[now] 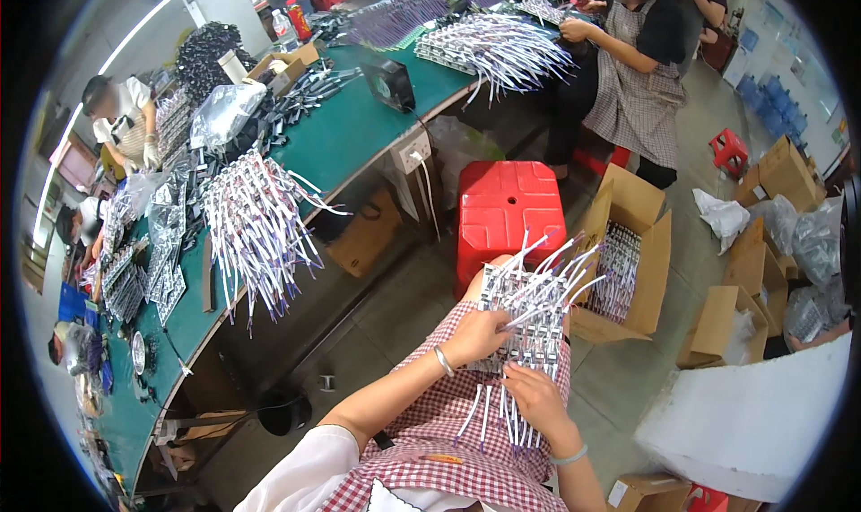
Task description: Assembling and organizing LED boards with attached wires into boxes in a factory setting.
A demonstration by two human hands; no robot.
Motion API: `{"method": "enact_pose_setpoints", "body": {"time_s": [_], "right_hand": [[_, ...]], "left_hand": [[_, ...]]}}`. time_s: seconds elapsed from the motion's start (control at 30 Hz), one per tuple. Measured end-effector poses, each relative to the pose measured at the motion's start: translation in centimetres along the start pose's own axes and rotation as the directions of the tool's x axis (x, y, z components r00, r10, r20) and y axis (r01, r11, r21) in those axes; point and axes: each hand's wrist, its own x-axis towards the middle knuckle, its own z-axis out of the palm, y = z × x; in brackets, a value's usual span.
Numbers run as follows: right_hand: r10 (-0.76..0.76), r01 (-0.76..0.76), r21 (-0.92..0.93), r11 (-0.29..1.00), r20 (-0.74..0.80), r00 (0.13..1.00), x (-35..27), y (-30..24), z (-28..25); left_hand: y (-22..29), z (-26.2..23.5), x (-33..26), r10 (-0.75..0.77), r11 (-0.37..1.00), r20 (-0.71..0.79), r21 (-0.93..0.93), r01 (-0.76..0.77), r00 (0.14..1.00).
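On my lap, over a red-and-white checked apron (448, 440), lies a bundle of small grey modules with white and purple wires (529, 310) sticking out both ways. My left hand (475, 335), with a thin bracelet on its wrist, grips the left side of that bundle. My right hand (535, 395) pinches the wires that hang from the bundle's lower end. Both forearms come in from the bottom edge.
A red plastic stool (507, 209) stands just beyond my knees. An open cardboard box (632, 261) holding more wired modules sits to its right. A long green workbench (350, 131) on the left carries heaps of wired parts (256, 225). Other people work at the bench's far ends; more boxes (744, 297) stand right.
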Motion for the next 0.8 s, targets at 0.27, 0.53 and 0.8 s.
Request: {"method": "enact_pose_setpoints", "body": {"time_s": [0.27, 0.53, 0.8], "right_hand": [[0.146, -0.134, 0.165, 0.977, -0.063, 0.987, 1.4, 0.5, -0.3], [0.105, -0.068, 0.218, 0.974, -0.167, 0.98, 4.8, -0.2, 0.2], [0.044, -0.037, 0.13, 0.991, -0.057, 0.997, 3.1, 0.6, 1.7]], "left_hand": [[-0.7, -1.5, -5.1, 0.417, 0.909, -0.047, 0.051, -0.414, 0.908], [-1.6, -1.0, -8.1, 0.503, 0.825, 0.029, 0.283, -0.489, 0.864], [-1.5, -1.4, -9.0, 0.476, 0.874, -0.028, 0.13, -0.469, 0.879]]}}
